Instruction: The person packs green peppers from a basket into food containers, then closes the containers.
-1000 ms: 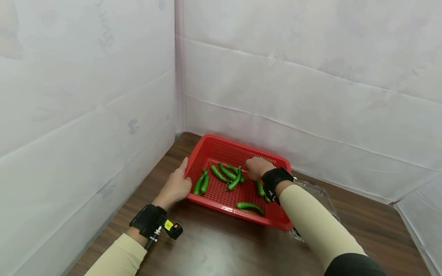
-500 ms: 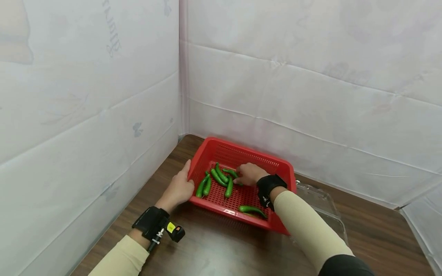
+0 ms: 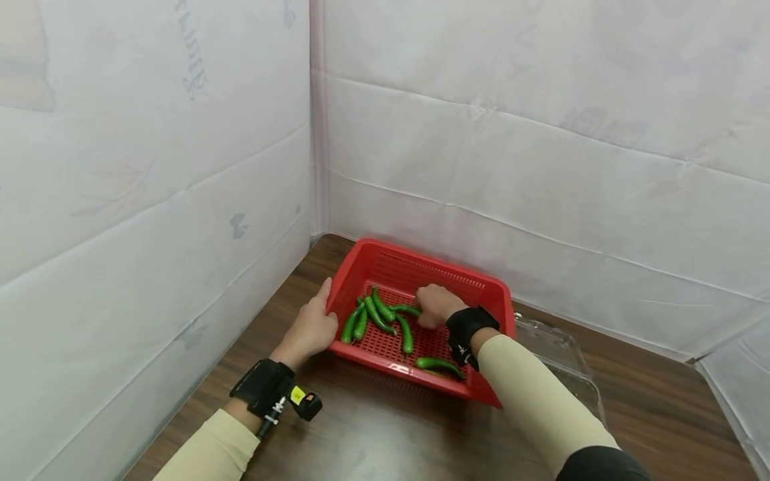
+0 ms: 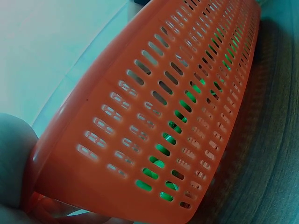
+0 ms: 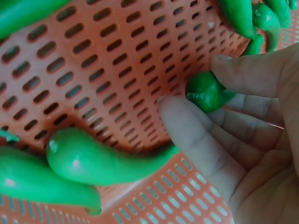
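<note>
Head view, red basket (image 3: 494,291) of green peppers (image 3: 439,364), left hand (image 3: 313,327) gripping rim, right hand (image 3: 436,305) pinching one pepper (image 5: 205,91)

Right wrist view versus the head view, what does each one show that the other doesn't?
Only the right wrist view shows the right hand's fingertips pinching one green pepper against the basket floor. Only the head view shows the left hand gripping the red basket at its left rim, the clear plastic container behind it, and the wooden table. Both show the right hand among green peppers inside the basket.
</note>
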`<state>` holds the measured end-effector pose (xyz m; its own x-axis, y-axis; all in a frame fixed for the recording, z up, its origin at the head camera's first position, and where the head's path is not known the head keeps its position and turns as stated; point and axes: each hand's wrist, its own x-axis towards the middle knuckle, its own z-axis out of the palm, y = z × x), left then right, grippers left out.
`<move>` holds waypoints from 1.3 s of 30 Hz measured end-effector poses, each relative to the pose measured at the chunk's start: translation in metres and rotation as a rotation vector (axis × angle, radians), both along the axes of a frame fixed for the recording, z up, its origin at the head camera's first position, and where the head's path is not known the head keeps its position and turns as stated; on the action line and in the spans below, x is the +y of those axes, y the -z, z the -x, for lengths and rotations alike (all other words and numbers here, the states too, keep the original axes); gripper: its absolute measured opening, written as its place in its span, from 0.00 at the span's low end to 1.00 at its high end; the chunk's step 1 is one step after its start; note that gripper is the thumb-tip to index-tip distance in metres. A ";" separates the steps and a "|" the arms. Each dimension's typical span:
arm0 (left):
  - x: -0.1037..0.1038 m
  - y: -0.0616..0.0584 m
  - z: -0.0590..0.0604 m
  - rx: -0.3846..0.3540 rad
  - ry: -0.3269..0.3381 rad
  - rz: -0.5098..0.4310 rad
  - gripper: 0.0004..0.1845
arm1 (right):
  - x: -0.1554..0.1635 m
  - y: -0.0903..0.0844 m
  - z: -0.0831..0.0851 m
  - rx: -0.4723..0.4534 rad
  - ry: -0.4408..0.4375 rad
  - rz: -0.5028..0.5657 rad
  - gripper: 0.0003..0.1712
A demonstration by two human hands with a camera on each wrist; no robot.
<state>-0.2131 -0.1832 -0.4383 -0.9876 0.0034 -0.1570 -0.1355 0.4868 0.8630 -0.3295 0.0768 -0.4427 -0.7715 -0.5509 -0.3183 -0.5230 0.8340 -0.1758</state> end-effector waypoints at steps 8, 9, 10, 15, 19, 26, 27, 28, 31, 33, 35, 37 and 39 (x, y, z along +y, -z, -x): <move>-0.002 -0.001 0.004 0.001 0.009 0.006 0.40 | 0.006 -0.017 -0.002 0.015 0.012 0.000 0.27; -0.003 -0.001 0.004 0.004 0.012 0.008 0.40 | 0.007 -0.020 -0.002 0.017 0.008 -0.001 0.28; -0.003 -0.001 0.005 0.006 0.013 0.010 0.40 | 0.009 -0.022 -0.003 0.018 0.007 0.005 0.28; -0.006 0.000 0.007 0.007 0.022 0.022 0.40 | 0.016 -0.036 -0.005 -0.002 -0.001 0.030 0.28; -0.008 0.000 0.009 0.018 0.029 0.029 0.40 | 0.025 -0.050 -0.005 -0.015 -0.009 0.053 0.26; -0.012 0.002 0.011 0.012 0.038 0.041 0.41 | 0.048 -0.065 -0.010 0.014 -0.008 0.065 0.29; -0.013 0.002 0.011 0.007 0.041 0.037 0.41 | 0.052 -0.066 -0.012 0.021 -0.011 0.067 0.29; -0.013 0.002 0.011 0.007 0.044 0.036 0.41 | 0.055 -0.068 -0.013 0.024 -0.008 0.067 0.29; -0.016 0.000 0.012 0.005 0.047 0.025 0.41 | 0.067 -0.074 -0.016 0.034 -0.004 0.076 0.28; -0.017 -0.002 0.012 0.001 0.046 0.013 0.41 | 0.074 -0.077 -0.017 0.045 -0.003 0.090 0.28; -0.019 -0.004 0.012 -0.004 0.043 0.010 0.41 | 0.082 -0.080 -0.018 0.058 -0.009 0.104 0.27; -0.021 -0.005 0.012 -0.005 0.045 0.011 0.41 | 0.089 -0.083 -0.020 0.073 -0.018 0.116 0.27; -0.023 -0.004 0.012 0.005 0.052 0.027 0.41 | 0.095 -0.085 -0.022 0.079 -0.016 0.125 0.28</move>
<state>-0.2248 -0.2065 -0.4339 -0.9869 0.0503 -0.1531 -0.1055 0.5162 0.8499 -0.3071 0.1722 -0.3575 -0.7821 -0.5950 -0.1853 -0.5524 0.7995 -0.2359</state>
